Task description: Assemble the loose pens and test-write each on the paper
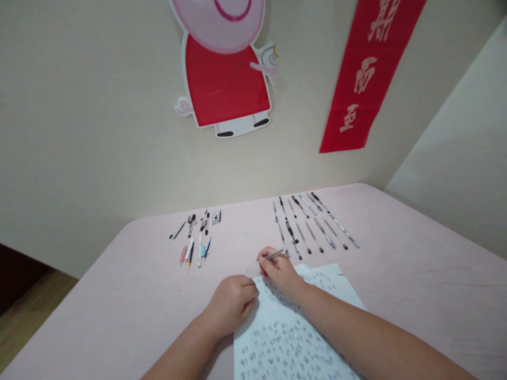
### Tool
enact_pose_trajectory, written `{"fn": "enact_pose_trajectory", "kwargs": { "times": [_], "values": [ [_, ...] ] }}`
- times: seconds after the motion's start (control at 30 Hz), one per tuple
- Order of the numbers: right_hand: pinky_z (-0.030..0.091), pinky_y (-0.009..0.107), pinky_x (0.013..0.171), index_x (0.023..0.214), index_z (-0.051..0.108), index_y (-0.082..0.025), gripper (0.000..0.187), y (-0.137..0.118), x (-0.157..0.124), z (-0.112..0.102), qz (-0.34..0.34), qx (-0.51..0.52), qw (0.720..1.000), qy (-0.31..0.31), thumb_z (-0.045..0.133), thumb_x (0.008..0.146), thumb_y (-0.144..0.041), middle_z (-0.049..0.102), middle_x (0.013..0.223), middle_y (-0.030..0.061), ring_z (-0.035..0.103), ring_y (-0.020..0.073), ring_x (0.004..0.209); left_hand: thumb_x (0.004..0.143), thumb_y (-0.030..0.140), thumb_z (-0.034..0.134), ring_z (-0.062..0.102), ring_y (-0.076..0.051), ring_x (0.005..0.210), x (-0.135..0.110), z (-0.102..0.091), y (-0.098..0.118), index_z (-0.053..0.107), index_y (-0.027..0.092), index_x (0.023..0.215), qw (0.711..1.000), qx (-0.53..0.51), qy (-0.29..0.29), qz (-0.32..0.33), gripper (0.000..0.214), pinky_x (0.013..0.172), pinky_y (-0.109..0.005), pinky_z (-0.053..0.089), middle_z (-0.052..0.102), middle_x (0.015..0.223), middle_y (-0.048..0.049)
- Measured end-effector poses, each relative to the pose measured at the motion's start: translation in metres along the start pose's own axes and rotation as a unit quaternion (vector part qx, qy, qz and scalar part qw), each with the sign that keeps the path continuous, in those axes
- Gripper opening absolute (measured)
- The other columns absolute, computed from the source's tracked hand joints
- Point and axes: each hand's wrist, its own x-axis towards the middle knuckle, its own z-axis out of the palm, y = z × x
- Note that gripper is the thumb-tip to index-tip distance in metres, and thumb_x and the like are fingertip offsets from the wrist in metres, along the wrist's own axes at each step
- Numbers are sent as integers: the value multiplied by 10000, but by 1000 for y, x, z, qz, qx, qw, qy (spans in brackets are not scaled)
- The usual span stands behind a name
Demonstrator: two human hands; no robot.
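Observation:
My right hand (279,272) pinches a slim pen (274,254) with a clear grey barrel and a dark end that points up and right. That hand lies on the upper part of a white paper sheet (269,359) covered with rows of handwriting. The pen's tip is near the sheet's top left edge; whether it touches the paper I cannot tell. My left hand (233,303) is closed in a loose fist on the sheet's left edge, its curled fingers hiding whatever may be inside. More paper shows beneath the top sheet.
Two rows of pens (310,237) lie beyond my right hand. Disassembled pens (190,226) and colored pen parts (200,250) lie at the left. A small white piece (241,239) sits between the groups. The pink-covered table (428,274) meets the wall (119,132) behind.

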Motion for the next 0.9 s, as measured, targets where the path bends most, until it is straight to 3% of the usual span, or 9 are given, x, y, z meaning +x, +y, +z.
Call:
{"fn": "enact_pose_trajectory", "kwargs": {
  "times": [0.13,0.3,0.5,0.9],
  "values": [
    [350,202,461,752,487,-204,4,2,-12,-5,-7,-65,998,-23,486,754,-207,458,504,-74,448,96,460,702,56,453,599,-160,668,0,-1,0,637,174,726,1000,-8,-12,-6,220,620,-245,450,645,703,-46],
    [340,189,459,724,542,-187,58,5,-26,-17,3,-163,985,-63,509,718,-140,503,561,-50,462,93,500,710,62,450,602,-158,672,0,-1,0,635,177,710,1000,-12,-5,-8,218,627,-247,456,640,694,-44],
    [335,190,472,695,589,-181,120,-2,-30,-21,-54,-264,960,-79,515,682,-88,504,555,-49,449,94,502,714,70,454,601,-156,659,-1,0,-1,638,178,705,1000,-12,0,-5,213,620,-246,456,639,689,-43],
    [342,191,474,685,619,-187,132,-4,-29,-16,-61,-305,947,-86,527,673,-92,560,552,-32,488,108,503,686,58,465,604,-172,636,0,-5,4,646,173,708,999,15,-27,-16,215,595,-264,435,662,689,-45]
  ]
}}
